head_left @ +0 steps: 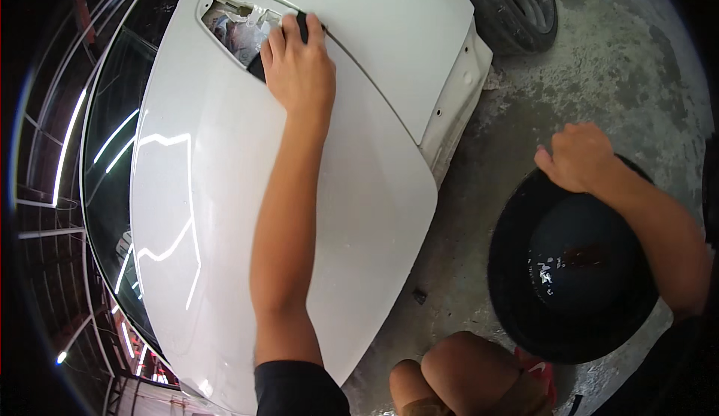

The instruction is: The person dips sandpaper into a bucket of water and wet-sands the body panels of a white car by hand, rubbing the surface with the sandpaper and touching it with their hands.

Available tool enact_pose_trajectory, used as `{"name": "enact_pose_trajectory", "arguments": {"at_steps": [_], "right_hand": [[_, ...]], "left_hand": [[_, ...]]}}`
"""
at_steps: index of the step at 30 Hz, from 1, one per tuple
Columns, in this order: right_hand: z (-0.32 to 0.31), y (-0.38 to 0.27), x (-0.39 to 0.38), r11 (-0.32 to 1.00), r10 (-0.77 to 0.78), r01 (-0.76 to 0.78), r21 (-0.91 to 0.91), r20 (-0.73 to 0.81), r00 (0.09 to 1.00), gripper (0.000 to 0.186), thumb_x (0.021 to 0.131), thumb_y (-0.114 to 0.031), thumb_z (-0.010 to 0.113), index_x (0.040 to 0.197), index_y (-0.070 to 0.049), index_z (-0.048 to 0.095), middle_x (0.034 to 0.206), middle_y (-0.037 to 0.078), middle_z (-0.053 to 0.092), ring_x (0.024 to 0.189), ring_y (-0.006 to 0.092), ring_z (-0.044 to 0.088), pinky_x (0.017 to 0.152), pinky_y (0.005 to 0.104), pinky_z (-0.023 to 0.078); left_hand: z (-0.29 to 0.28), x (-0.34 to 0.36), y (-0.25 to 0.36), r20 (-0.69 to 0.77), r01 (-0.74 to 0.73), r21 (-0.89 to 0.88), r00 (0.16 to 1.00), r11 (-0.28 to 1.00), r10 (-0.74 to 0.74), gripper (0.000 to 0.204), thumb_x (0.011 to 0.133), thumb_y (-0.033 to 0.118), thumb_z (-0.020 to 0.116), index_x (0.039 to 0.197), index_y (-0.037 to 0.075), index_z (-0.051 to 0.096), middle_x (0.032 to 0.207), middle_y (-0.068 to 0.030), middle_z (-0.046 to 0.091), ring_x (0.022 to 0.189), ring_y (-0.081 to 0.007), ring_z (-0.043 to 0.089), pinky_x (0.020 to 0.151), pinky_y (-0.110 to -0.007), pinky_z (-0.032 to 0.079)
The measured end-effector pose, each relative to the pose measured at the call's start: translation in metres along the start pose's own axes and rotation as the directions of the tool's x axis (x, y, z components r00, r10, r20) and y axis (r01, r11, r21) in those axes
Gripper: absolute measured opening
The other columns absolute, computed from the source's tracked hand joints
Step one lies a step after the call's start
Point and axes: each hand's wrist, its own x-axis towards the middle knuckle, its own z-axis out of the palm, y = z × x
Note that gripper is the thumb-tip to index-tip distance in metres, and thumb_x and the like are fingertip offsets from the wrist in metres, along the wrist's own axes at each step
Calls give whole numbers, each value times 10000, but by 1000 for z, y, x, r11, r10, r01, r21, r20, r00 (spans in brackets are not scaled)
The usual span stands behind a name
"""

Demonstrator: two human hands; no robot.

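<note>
My left hand (302,68) presses down on the white car body panel (225,124), beside a tail-light-shaped opening (241,32). Its fingers curl over a black block (302,26), whose ends show on either side of the hand. To the right, my right hand (583,155) is closed in a fist over the far rim of a round black basin (517,266). Its fingertips are hidden, so whether it grips the rim or something else cannot be seen. Light glints inside the basin, over a dark rusty-looking patch.
A car wheel (520,4) is at the upper right, above a bare lower edge (460,79) of the body. Wet grey concrete floor (592,56) lies beyond. Dark car glass (112,139) borders the panel on the left. My bent knees (464,371) are near the basin.
</note>
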Motion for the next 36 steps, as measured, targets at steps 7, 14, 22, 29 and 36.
{"name": "enact_pose_trajectory", "arguments": {"at_steps": [7,14,22,29,36], "right_hand": [[-1,-3,5,1000,-9,9,-2,52,999,540,961,-424,466,826,21,740,842,226,711,873,369,702,852,449,529],[-9,-2,8,999,37,-42,28,147,989,557,963,-448,467,894,34,738,956,260,702,972,377,682,887,457,522],[-4,4,14,1000,-15,14,10,24,1000,563,952,-429,473,812,56,723,899,276,693,947,413,666,900,474,512],[15,5,14,1000,0,0,13,-21,1000,545,949,-417,488,818,63,713,881,262,692,949,394,660,915,472,497],[-3,-11,13,995,82,-86,-51,-75,994,551,950,-431,499,827,65,705,885,277,681,966,403,650,911,481,493]], "left_hand": [[3,-10,-2,43,5,32,999,999,-7,258,871,124,629,1122,103,689,1156,-140,661,1014,-316,607,856,-432,477],[-55,-189,116,269,-127,-249,943,960,195,368,870,101,592,1225,49,675,1279,-186,630,1161,-339,583,987,-490,494],[-62,-147,88,351,-252,-285,870,925,346,409,846,115,558,1229,2,643,1269,-171,596,1159,-347,547,1052,-466,441],[-256,-288,-105,416,-608,-611,299,508,859,408,916,195,518,1269,52,663,1350,-116,605,1222,-271,526,1098,-414,440],[-69,-128,-21,222,-500,-706,518,502,826,340,837,143,571,1133,58,715,1249,-100,635,1087,-269,557,941,-400,480]]}}
